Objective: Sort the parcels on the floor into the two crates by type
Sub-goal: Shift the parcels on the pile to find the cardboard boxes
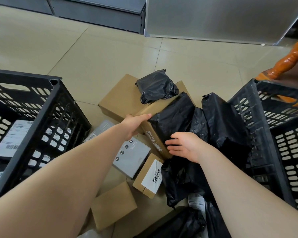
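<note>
A pile of parcels lies on the floor between two black crates. My left hand [135, 125] grips the far left edge of a long cardboard box [150, 133] with dark print on its side. My right hand [183, 146] lies with fingers apart against the near end of that box, touching a black plastic bag parcel [174, 117] that rests on top. Another black bag parcel [156, 86] sits on a larger flat cardboard box [120, 98] behind. The left crate [55, 100] holds labelled parcels. The right crate [263, 134] has black bags draped at its wall.
A grey box [133, 154], a small labelled cardboard box [149, 176] and a plain cardboard box [113, 204] lie near my arms. More black bags [179, 177] lie at the lower right. An orange wooden furniture leg [287, 63] stands behind the right crate. Grey cabinets line the far wall.
</note>
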Motion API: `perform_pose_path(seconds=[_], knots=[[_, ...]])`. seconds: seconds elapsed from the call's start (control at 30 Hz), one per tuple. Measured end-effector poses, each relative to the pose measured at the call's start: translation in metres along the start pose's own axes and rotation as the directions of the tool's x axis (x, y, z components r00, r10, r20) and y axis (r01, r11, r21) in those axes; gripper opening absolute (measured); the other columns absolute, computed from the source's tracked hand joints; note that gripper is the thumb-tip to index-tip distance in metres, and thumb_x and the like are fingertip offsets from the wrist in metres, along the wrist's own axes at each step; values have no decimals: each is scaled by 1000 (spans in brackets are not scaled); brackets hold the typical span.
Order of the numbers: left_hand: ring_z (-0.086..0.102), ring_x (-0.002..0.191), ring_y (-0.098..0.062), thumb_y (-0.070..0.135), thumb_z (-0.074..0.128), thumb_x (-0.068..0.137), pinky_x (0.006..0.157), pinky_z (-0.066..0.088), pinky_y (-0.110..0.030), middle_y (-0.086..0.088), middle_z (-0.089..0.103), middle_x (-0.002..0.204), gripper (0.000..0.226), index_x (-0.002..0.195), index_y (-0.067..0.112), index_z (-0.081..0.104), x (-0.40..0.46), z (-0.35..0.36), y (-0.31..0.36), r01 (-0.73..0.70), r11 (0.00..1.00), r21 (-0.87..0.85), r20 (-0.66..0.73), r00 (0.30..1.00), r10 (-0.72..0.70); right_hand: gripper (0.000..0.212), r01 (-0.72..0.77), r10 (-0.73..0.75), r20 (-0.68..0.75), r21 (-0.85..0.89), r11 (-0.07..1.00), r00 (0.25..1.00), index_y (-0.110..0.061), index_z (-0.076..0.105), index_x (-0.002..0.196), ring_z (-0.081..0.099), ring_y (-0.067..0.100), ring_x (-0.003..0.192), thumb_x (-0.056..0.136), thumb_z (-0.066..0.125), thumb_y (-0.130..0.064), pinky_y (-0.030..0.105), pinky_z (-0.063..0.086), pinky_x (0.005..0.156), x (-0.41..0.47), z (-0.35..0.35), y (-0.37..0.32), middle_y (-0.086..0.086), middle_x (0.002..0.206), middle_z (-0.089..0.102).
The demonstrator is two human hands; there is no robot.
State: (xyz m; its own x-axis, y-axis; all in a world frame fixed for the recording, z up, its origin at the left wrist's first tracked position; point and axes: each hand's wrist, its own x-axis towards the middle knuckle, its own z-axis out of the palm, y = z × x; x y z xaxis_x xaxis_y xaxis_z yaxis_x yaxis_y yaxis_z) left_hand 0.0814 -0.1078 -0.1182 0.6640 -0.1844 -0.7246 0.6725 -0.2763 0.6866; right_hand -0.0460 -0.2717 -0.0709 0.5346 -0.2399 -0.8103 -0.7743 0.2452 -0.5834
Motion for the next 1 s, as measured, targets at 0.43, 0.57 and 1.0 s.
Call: perform_pose_path(seconds=[0.43,0.57,1.0], knots=[[50,113,-22,58,79,66,92,47,-37,-3,47,125,100,139,11,28,-57,-24,10,-134,838,529,81,991,107,25,97,-67,-101,324,941,993,-2,55,125,62,27,86,102,49,-12,39,55,73,-23,-21,-25,13,92,63],[48,112,-22,50,78,75,83,46,-35,-4,42,131,94,142,12,24,-88,-24,13,-195,773,604,16,972,233,20,133,-95,-160,253,958,983,-5,53,121,61,26,81,103,48,-12,40,55,80,-34,-25,-27,13,92,63],[49,122,-21,54,77,73,91,46,-35,-1,33,147,104,149,16,18,-181,-55,0,-324,566,758,-29,851,525,16,221,-206,-210,51,974,956,-6,53,114,61,24,80,101,48,-15,37,55,71,-84,-16,-40,11,96,63]])
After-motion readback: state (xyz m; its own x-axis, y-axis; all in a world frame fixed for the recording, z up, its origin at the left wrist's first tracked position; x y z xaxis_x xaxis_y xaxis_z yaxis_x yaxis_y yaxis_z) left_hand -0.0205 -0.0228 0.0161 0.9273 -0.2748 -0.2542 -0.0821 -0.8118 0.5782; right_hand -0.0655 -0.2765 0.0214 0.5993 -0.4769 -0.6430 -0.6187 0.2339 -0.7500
